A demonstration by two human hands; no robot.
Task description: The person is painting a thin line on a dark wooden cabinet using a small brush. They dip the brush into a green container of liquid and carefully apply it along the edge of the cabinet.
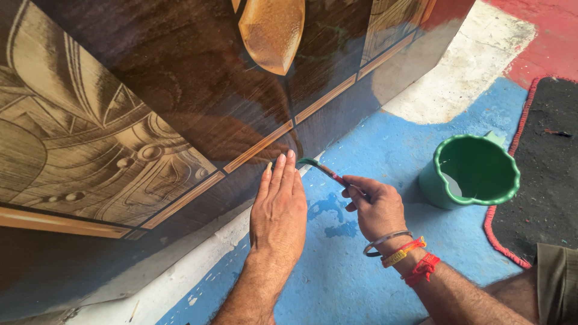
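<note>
My left hand (278, 207) lies flat with fingers together against the lower edge of a glossy dark brown door (180, 90) with carved-look gold patterns. My right hand (376, 207) grips a thin red-handled brush (325, 170) whose green-tinted tip touches the door's bottom edge just right of my left fingertips. A metal bangle and red and yellow threads circle my right wrist.
A green plastic mug (475, 171) holding liquid stands on the blue painted floor (361, 271) to the right. A dark mat with red edging (545, 174) lies at the far right. White and red painted floor patches show at the upper right.
</note>
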